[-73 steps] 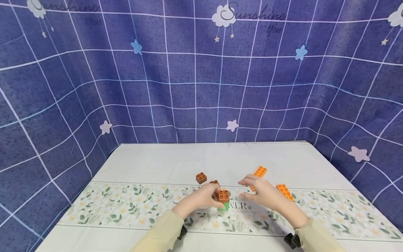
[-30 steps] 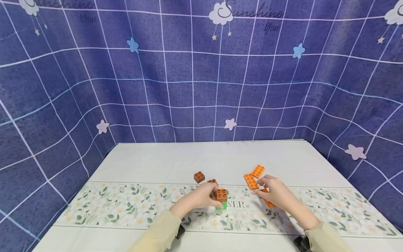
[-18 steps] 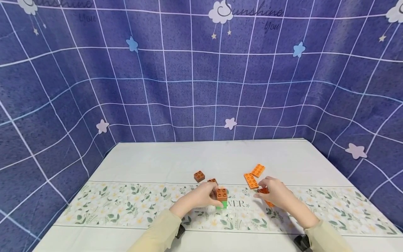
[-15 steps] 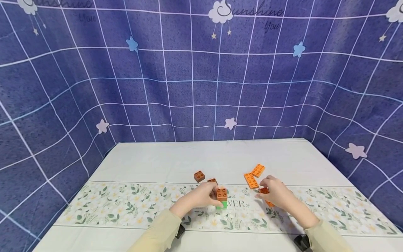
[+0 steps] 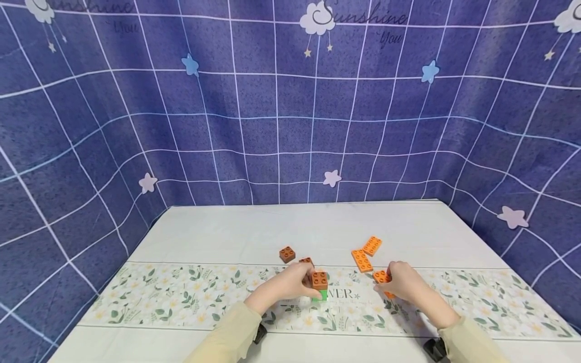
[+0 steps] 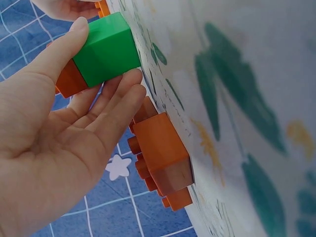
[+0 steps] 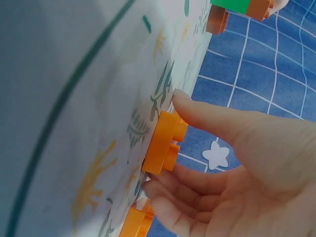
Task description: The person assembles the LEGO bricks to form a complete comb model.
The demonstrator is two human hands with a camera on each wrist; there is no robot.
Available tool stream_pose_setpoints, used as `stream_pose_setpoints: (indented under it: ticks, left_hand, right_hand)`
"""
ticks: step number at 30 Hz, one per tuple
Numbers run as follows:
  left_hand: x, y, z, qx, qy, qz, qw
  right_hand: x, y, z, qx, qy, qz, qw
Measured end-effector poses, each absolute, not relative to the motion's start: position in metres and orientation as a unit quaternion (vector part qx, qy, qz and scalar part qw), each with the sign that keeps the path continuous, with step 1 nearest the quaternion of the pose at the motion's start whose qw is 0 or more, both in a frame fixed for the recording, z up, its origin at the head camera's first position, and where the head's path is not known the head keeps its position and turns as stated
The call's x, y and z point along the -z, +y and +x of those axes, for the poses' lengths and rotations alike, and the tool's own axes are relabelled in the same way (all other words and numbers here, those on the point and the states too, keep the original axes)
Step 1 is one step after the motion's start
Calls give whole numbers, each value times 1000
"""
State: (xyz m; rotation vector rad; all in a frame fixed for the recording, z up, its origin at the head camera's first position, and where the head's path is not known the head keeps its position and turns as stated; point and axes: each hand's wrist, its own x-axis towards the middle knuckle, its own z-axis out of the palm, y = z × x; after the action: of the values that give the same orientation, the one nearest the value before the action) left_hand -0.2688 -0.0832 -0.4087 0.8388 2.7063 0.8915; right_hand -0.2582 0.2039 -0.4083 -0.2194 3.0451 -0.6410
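My left hand (image 5: 290, 282) holds a small stack between thumb and fingers: a green block (image 6: 109, 49) with a reddish-brown brick (image 5: 320, 279) on its top. In the left wrist view the thumb lies along the stack's near side. On the right, my right hand (image 5: 405, 283) has its thumb and fingers at opposite sides of a flat orange brick (image 7: 161, 143) lying on the table. Its front part is hidden by the hand in the head view. Two more flat orange bricks, one nearer (image 5: 362, 260) and one farther (image 5: 372, 245), lie just behind this hand.
One brown brick (image 5: 287, 254) sits behind the left hand; another brown brick (image 5: 306, 260) is partly covered by that hand. A white cloth with a floral band covers the table (image 5: 227, 232). A blue gridded curtain (image 5: 254, 126) closes off the back and sides.
My right hand moved right and away from the two flat orange bricks to a third one, and its fingers have now come down around it. The left hand keeps its stack in place.
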Motion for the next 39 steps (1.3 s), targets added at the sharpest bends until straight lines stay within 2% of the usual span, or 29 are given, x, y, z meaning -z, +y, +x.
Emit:
stream_pose_setpoints:
  ticks: [10, 24, 30, 39]
  left_hand:
    - [411, -83, -271, -280, 912, 289, 76]
    - [411, -82, -273, -229, 928, 289, 46]
    - [411, -81, -272, -227, 929, 291, 43]
    - [411, -81, -273, -259, 922, 285, 52]
  right_hand:
    - [407, 203, -257, 197, 979, -44, 30]
    - [411, 198, -257, 186, 979, -82, 9]
    - [412, 199, -262, 199, 975, -101, -21]
    - [411, 198, -266, 225, 961, -126, -98]
